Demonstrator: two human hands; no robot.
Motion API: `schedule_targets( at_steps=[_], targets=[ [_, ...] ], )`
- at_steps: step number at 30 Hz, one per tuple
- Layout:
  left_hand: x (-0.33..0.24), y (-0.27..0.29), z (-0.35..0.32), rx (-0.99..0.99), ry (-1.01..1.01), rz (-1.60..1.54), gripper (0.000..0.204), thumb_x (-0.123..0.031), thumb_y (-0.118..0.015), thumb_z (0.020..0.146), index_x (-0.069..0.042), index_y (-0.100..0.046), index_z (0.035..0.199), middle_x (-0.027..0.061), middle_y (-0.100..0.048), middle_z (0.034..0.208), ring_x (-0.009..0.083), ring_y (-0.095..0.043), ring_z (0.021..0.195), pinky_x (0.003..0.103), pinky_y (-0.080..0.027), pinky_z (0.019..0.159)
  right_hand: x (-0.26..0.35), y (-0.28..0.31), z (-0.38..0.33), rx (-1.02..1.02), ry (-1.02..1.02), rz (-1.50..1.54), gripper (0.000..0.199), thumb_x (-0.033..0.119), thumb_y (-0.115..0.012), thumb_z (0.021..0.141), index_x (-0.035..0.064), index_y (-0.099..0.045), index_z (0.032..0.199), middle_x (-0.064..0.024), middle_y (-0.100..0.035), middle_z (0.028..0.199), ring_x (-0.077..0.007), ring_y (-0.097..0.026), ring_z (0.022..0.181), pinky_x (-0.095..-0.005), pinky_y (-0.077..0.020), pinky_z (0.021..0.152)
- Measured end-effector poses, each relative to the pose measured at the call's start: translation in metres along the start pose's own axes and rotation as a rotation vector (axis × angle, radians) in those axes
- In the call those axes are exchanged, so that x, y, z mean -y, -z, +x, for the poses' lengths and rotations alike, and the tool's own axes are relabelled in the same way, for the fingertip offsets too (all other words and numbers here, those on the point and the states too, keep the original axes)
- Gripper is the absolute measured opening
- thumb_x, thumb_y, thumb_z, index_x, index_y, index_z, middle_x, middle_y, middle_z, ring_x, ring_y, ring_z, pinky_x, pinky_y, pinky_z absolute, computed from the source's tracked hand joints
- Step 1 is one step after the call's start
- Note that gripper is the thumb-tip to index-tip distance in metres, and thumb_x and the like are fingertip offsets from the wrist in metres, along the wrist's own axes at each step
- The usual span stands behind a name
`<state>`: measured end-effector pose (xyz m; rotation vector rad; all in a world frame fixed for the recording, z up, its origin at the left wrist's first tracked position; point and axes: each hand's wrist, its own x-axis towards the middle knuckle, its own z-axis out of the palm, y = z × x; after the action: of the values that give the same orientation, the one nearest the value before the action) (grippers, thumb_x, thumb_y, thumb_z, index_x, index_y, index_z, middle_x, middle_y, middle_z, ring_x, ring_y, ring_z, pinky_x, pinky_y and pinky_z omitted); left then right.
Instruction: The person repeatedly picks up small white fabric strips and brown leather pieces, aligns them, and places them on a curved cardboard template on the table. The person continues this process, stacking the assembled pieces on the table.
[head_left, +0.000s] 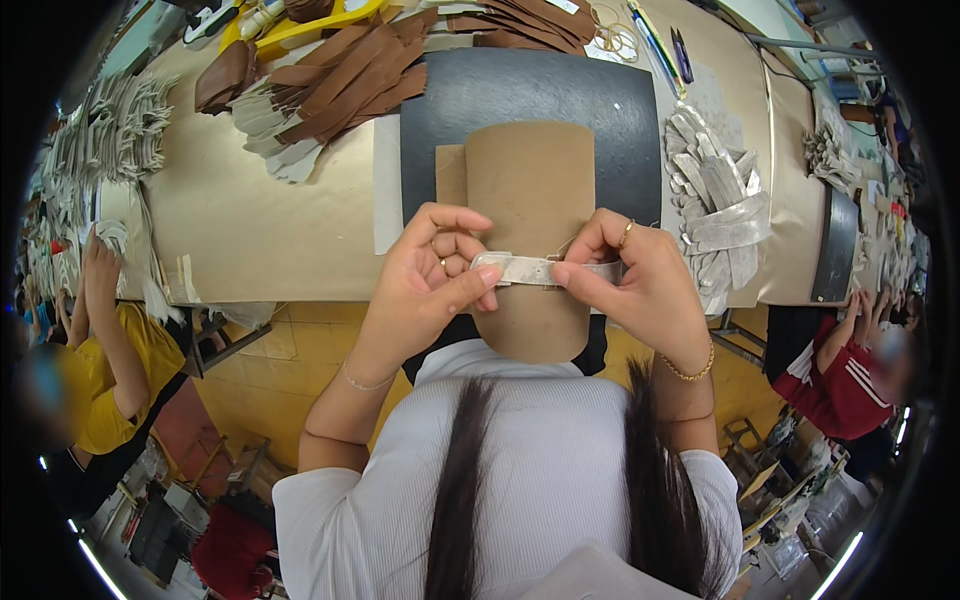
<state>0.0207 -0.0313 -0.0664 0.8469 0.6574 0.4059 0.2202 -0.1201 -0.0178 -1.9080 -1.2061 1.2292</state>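
A narrow, pale grey strip [530, 270], perhaps leather, stretches between my two hands. My left hand [425, 285] pinches its rounded left end between thumb and fingers. Farther along, my right hand [645, 285] grips the strip between thumb and forefinger, and its tail shows past the thumb. Fine loose threads stand up beside the right fingers. Beneath the strip lies a curved brown board [530, 190], its near end bending down over the table edge. The board rests on a black mat [620, 105].
Silver-grey strips [715, 195] are bundled right of the mat, below several pens [660, 50]. Brown strips [345, 90] spread at the far left, near a yellow tray [310, 32]. Grey pieces [120, 130] are heaped farther left. Co-workers sit at left [125, 370] and right [835, 375].
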Motion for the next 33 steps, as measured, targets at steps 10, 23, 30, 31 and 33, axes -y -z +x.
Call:
schedule_targets(
  at_steps=[10, 23, 30, 31, 33],
  targets=[
    [0.006, 0.001, 0.000, 0.014, -0.024, 0.027, 0.039, 0.006, -0.059, 0.085, -0.004, -0.040, 0.118, 0.0042, -0.055, 0.085, 0.0034, -0.050, 0.072, 0.016, -0.039, 0.057, -0.007, -0.005, 0.000, -0.069, 0.134, 0.037, 0.020, 0.015, -0.072, 0.077, 0.0003, -0.058, 0.076, -0.0083, -0.059, 0.065, -0.0154, -0.052, 0.051, -0.0272, -0.0395, 0.048],
    [0.014, 0.004, 0.000, 0.013, -0.060, -0.027, 0.041, 0.006, -0.060, 0.085, -0.004, -0.038, 0.117, 0.0067, -0.057, 0.086, 0.0075, -0.055, 0.076, 0.019, -0.045, 0.063, -0.019, -0.009, -0.006, -0.115, 0.002, -0.016, 0.032, 0.024, -0.077, 0.076, 0.0031, -0.053, 0.075, -0.0083, -0.051, 0.057, -0.0139, -0.049, 0.049, -0.0272, -0.0371, 0.046],
    [0.028, 0.024, -0.005, -0.008, -0.079, -0.142, 0.041, 0.005, -0.061, 0.083, -0.006, -0.039, 0.116, 0.0094, -0.059, 0.088, 0.0151, -0.060, 0.080, 0.027, -0.051, 0.074, -0.023, 0.009, -0.009, -0.014, -0.019, 0.185, 0.027, 0.025, -0.076, 0.077, 0.0029, -0.061, 0.078, -0.0007, -0.055, 0.060, -0.0063, -0.046, 0.052, -0.0236, -0.0358, 0.048],
    [0.030, 0.026, -0.006, -0.012, -0.084, -0.153, 0.041, 0.005, -0.061, 0.083, -0.006, -0.039, 0.116, 0.0097, -0.059, 0.088, 0.0158, -0.060, 0.080, 0.028, -0.051, 0.075, -0.023, 0.010, -0.009, 0.008, -0.035, 0.175, 0.026, 0.023, -0.076, 0.078, 0.0031, -0.060, 0.078, 0.0012, -0.055, 0.062, -0.0043, -0.046, 0.055, -0.0211, -0.0356, 0.050],
    [0.033, 0.026, -0.006, -0.015, -0.078, -0.171, 0.041, 0.005, -0.062, 0.083, -0.006, -0.039, 0.116, 0.0096, -0.059, 0.088, 0.0158, -0.060, 0.080, 0.028, -0.051, 0.075, -0.024, 0.013, -0.009, 0.053, -0.065, 0.156, 0.023, 0.019, -0.075, 0.079, 0.0035, -0.057, 0.078, 0.0051, -0.054, 0.068, -0.0003, -0.044, 0.061, -0.0161, -0.0353, 0.054]
  ],
)
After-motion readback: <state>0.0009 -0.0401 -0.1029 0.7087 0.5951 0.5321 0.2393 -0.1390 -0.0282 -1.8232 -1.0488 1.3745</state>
